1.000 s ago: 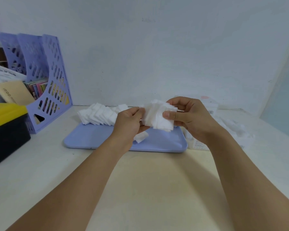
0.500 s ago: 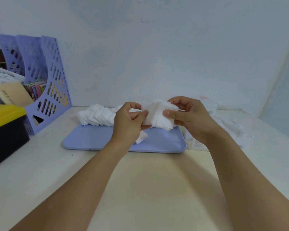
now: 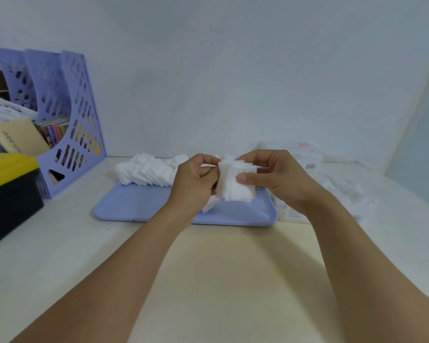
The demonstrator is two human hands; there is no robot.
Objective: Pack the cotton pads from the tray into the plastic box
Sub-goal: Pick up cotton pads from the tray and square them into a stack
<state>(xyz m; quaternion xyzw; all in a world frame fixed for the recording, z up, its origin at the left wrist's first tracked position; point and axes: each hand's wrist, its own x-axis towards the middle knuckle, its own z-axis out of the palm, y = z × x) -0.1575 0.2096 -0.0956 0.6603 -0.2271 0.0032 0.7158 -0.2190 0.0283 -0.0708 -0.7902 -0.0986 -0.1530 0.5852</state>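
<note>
Both hands hold one stack of pads [image 3: 234, 184] above the tray [image 3: 139, 206], at the centre of the view. The right hand [image 3: 275, 179] clamps the stack from 3 o'clock, thumb [image 3: 245, 179] flat on its near face and fingers curled behind it. The left hand [image 3: 196, 181] meets the stack's 9 o'clock edge, its fingers curled in and pinching that edge; its grip is together on the pads.

Against the frame half a second ago, the left thumb and fingers have drawn tighter to the stack, and the stack looks squarer, its edges more even. The hands sit at much the same spot over the tray.

A row of pads [image 3: 146, 173] leans along the tray's far edge toward 10 o'clock, unchanged. One loose pad [image 3: 209, 205] lies on the tray just under the left hand, where it lay before. The box [image 3: 307, 160] stands at 3 o'clock of the tray, mostly hidden behind the right hand, with more white pads heaped beside it at 3 o'clock.

On the bench [image 3: 208, 268] at 9 o'clock stand a purple file rack [image 3: 82, 120] and a yellow-lidded black case [image 3: 10, 194].
</note>
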